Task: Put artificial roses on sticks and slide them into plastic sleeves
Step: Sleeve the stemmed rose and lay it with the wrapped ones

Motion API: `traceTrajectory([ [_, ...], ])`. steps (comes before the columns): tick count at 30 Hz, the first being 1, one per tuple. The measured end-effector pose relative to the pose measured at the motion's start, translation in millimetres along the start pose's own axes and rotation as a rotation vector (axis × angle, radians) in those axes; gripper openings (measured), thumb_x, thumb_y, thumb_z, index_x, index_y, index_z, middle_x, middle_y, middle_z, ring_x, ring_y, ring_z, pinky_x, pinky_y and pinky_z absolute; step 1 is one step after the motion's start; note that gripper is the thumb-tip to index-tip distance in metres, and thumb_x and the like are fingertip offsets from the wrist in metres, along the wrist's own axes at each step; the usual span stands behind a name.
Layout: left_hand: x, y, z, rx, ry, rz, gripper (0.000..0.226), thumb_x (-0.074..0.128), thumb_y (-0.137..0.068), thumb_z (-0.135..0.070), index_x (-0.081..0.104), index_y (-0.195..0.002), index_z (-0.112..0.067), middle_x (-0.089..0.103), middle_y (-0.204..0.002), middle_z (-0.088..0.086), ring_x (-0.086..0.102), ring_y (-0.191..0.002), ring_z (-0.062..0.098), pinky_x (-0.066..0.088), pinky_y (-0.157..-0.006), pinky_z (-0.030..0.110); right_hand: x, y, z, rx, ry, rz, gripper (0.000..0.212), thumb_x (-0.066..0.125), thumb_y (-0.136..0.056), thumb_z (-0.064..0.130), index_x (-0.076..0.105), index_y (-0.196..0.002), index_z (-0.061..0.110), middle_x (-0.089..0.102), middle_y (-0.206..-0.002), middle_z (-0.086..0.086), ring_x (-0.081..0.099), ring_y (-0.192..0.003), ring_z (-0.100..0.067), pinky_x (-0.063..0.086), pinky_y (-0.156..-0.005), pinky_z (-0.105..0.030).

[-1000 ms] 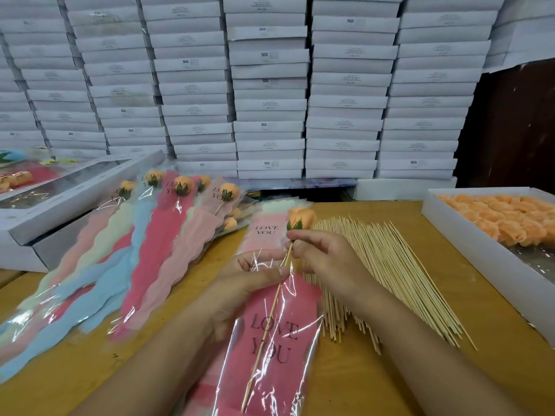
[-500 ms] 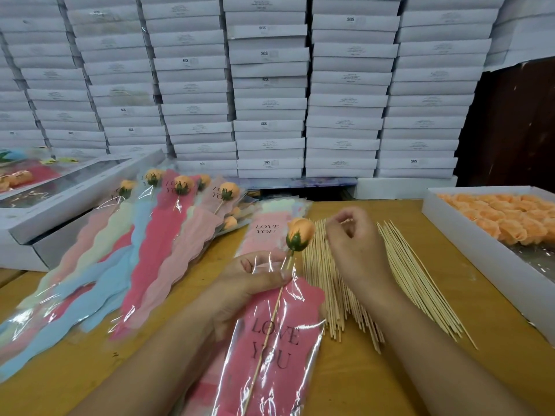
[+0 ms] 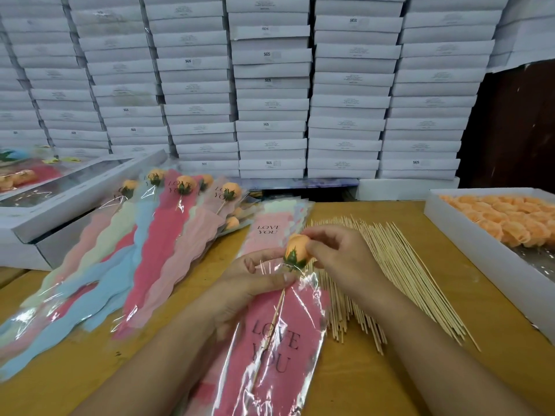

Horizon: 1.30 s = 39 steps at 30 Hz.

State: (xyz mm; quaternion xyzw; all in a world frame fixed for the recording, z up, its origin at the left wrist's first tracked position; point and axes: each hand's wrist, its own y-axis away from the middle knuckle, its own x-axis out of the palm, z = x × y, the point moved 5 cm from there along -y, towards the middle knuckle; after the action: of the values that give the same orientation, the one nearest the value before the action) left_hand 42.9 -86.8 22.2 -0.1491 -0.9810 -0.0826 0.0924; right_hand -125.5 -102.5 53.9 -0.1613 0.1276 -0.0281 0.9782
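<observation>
Returning from sticks [image 3: 390, 265], right hand [image 3: 339, 259] now pinching rose [image 3: 295, 249], seating it deeper; left hand [image 3: 255, 283] fingers clamping sleeve [image 3: 279, 340] mouth. Insertion nearly complete.

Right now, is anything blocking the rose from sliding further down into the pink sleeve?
Nothing visible does. The stick already runs down inside the pink sleeve, held by the left hand; the right hand pinches the rose.

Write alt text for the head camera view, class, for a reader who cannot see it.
A right hand pinches an orange rose on a stick while the left hand holds the mouth of a pink sleeve. Loose sticks, finished roses and a box of orange roses lie on the table.
</observation>
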Motion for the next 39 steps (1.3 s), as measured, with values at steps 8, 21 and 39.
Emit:
traceTrajectory([
  [8, 0.5, 2.0, -0.6, -0.023, 0.056, -0.035, 0.056, 0.078, -0.072, 0.006, 0.066, -0.126, -0.006, 0.073, -0.108, 0.027, 0.074, -0.083, 0.027, 0.062, -0.072, 0.031, 4.9, 2.9, -2.4, -0.014, 0.004, 0.059, 0.017, 0.068, -0.089, 0.015, 0.072, -0.094, 0.030, 0.074, -0.091, 0.009, 0.069, -0.085, -0.006, 0.058, -0.080, -0.030],
  [21, -1.4, 0.5, 2.8, -0.077, 0.037, -0.035, 0.057, 0.080, -0.076, -0.022, 0.060, -0.121, 0.008, 0.060, -0.112, 0.030, 0.061, -0.094, 0.037, 0.052, -0.090, 0.044, 16.7, 4.4, -10.0, 0.053, 0.001, 0.114, 0.019, 0.060, -0.095, 0.014, 0.078, -0.098, 0.019, 0.074, -0.091, 0.007, 0.067, -0.082, -0.005, 0.052, -0.076, -0.027],
  [39, -8.0, -7.0, 7.7, -0.032, -0.045, -0.054, 0.053, 0.080, -0.076, -0.026, 0.068, -0.125, -0.012, 0.073, -0.113, 0.019, 0.071, -0.104, 0.031, 0.055, -0.096, 0.041, 26.7, 12.3, -8.0, 0.117, -0.084, 0.295, 0.027, 0.061, -0.094, 0.023, 0.065, -0.121, 0.027, 0.075, -0.096, -0.002, 0.072, -0.091, -0.016, 0.057, -0.082, -0.031],
])
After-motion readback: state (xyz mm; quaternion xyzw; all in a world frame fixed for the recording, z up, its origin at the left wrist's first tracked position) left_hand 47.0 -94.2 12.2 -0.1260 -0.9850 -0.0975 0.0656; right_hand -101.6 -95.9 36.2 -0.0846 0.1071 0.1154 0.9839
